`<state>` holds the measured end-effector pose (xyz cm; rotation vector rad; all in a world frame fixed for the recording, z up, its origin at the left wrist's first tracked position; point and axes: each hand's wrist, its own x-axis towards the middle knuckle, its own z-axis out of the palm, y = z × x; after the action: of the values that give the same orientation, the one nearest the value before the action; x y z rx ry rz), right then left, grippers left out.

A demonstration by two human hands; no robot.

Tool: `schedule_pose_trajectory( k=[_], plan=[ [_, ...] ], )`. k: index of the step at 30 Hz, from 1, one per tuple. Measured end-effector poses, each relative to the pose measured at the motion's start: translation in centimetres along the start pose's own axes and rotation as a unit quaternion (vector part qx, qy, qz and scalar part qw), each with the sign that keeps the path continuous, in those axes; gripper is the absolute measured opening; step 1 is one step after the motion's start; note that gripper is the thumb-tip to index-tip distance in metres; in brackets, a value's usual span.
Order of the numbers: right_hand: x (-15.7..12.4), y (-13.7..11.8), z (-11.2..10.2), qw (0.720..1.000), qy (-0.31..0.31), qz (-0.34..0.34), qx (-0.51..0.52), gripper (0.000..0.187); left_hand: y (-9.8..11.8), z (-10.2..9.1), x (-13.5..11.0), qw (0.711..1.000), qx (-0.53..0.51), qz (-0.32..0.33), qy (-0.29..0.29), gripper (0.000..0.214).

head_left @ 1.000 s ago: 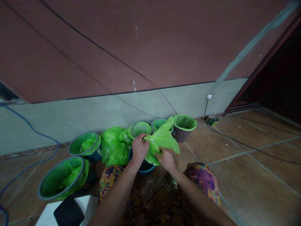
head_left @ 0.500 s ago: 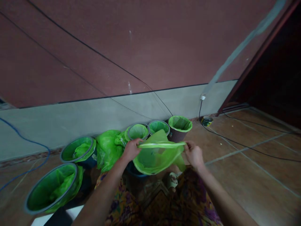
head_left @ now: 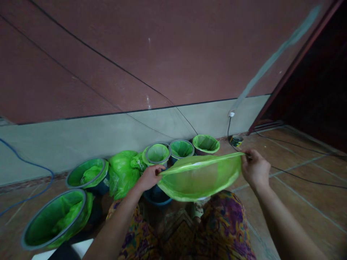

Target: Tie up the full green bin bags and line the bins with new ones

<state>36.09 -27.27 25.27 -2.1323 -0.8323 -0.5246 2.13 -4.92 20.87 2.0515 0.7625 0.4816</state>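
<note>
A light green plastic bag (head_left: 199,177) is stretched wide between my two hands above my lap. My left hand (head_left: 149,177) pinches its left edge, and my right hand (head_left: 255,169) pinches its right edge, both closed on the plastic. Just under the bag sits a dark blue bin (head_left: 155,196) with no liner showing, partly hidden by the bag and my left hand. My knees in patterned cloth (head_left: 217,227) are below.
Several bins lined with green bags stand along the wall: a big one (head_left: 54,218) at the near left, another (head_left: 86,175) behind it, three small ones (head_left: 180,148) further back. A full green bag (head_left: 123,173) lies among them. Cables cross the tiled floor at right.
My hands have moved apart, the right one swinging far to the right, so the crumpled green bag has been pulled out into a wide taut sheet. The camera has tilted slightly.
</note>
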Motion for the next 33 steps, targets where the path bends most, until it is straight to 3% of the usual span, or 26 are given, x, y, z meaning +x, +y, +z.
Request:
schedule_pose_trajectory(
  k=[4, 7, 11, 14, 16, 18, 20, 21, 22, 24, 25, 26, 29, 33],
  plan=[
    [0.5, 0.2, -1.1, 0.998, -0.005, -0.068, -0.015, 0.031, -1.0, 0.1, 0.3, 0.973, 0.186, 0.003, 0.140, 0.039],
    [0.3, 1.2, -1.1, 0.993, -0.041, -0.102, -0.034, 0.033, -2.0, 0.0, 0.3, 0.961, 0.188, -0.042, 0.198, 0.034],
    [0.7, 2.3, -1.2, 0.991, -0.114, -0.074, -0.017, 0.030, -2.2, -0.8, 0.6, 0.974, 0.003, -0.136, 0.183, 0.020],
    [2.4, 0.7, -3.4, 0.990, -0.133, -0.019, 0.049, 0.027, 0.0, -3.2, 1.3, 0.958, -0.193, -0.152, 0.149, 0.027],
    [3.3, -1.6, -6.0, 0.991, -0.080, -0.033, 0.102, 0.026, 2.1, -5.4, 1.9, 0.945, -0.251, -0.102, 0.182, 0.038],
    [2.9, -3.8, -8.2, 0.985, 0.048, -0.123, 0.115, 0.024, 3.5, -7.3, 2.2, 0.935, -0.272, -0.015, 0.227, 0.046],
    [0.6, -4.8, -8.9, 0.948, 0.222, -0.205, 0.101, 0.019, 3.4, -8.1, 2.1, 0.914, -0.286, 0.044, 0.283, 0.053],
    [-1.2, -4.6, -8.4, 0.942, 0.225, -0.235, 0.089, 0.016, 2.6, -8.0, 2.0, 0.905, -0.290, 0.044, 0.308, 0.054],
    [-3.3, -4.0, -7.4, 0.954, 0.144, -0.253, 0.073, 0.016, 1.5, -7.6, 1.8, 0.901, -0.290, 0.016, 0.322, 0.051],
    [-7.7, -1.9, -4.6, 0.956, -0.134, -0.248, 0.083, 0.024, -1.3, -6.3, 1.6, 0.892, -0.269, -0.078, 0.356, 0.037],
    [-9.8, -0.7, -3.1, 0.947, -0.223, -0.219, 0.078, 0.027, -2.7, -5.6, 1.5, 0.894, -0.256, -0.112, 0.351, 0.031],
    [-11.5, 0.2, -1.8, 0.944, -0.266, -0.184, 0.068, 0.029, -3.9, -5.1, 1.5, 0.897, -0.254, -0.123, 0.340, 0.029],
    [-14.7, 1.4, -0.1, 0.939, -0.295, -0.160, 0.068, 0.029, -5.6, -4.6, 2.0, 0.872, -0.303, -0.146, 0.356, 0.026],
    [-15.5, -1.3, -0.6, 0.936, -0.300, -0.164, 0.078, 0.037, -5.2, -5.9, 2.7, 0.819, -0.423, -0.178, 0.345, 0.025]
  ],
)
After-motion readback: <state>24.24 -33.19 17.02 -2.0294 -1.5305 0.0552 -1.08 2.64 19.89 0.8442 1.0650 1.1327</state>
